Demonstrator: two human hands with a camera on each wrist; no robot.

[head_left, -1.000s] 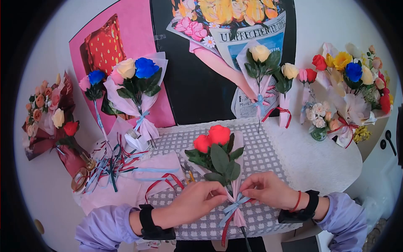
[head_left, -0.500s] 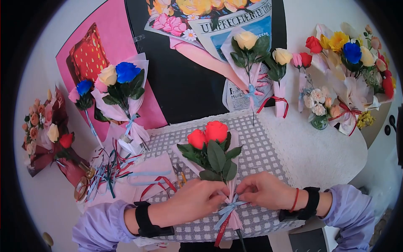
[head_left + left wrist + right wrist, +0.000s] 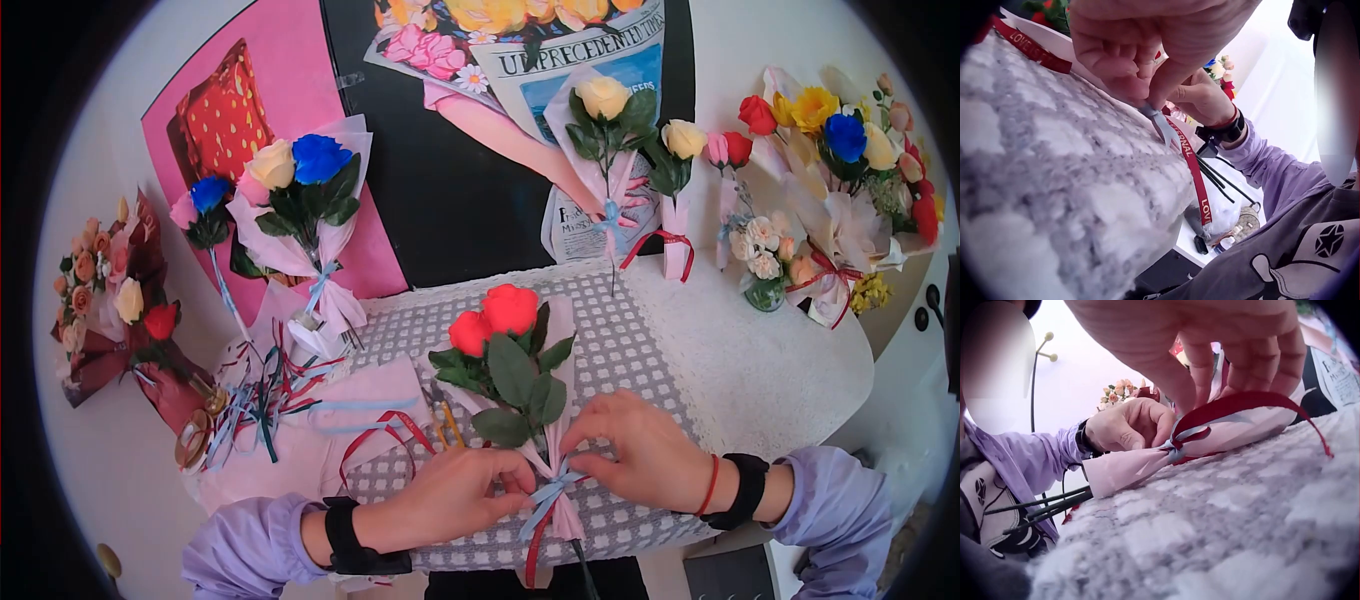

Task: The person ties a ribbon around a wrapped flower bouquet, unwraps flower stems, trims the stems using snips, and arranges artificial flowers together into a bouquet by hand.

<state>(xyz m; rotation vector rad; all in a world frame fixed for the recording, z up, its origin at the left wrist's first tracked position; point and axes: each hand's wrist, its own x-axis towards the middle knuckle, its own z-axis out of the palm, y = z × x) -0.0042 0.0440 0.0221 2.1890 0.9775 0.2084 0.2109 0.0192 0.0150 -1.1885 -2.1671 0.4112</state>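
A bouquet of two red roses [image 3: 508,308] with green leaves and pale pink wrap [image 3: 567,515] lies on the grey-white checked cloth. Light blue ribbon [image 3: 550,493] and red ribbon [image 3: 536,548] are tied round its stems. My left hand [image 3: 460,497], left of the knot, pinches the blue ribbon [image 3: 1159,122] between thumb and finger, clearest in the left wrist view. On the other side, my right hand [image 3: 640,452] has curled fingers at the ribbon beside the wrap; in the right wrist view the red ribbon [image 3: 1235,405] partly hides its fingertips.
Cut ribbons [image 3: 268,400] and pink wrapping sheets [image 3: 265,465] lie at the left, with orange-handled scissors [image 3: 449,425] beside them. Wrapped bouquets stand behind, including one with a blue rose [image 3: 320,158]. More flowers [image 3: 815,108] stand at the right, near a small glass vase [image 3: 765,293].
My right hand's fingers have lifted and spread slightly above the knot. My left hand has shifted slightly down along the stems. The head view has swung a little.
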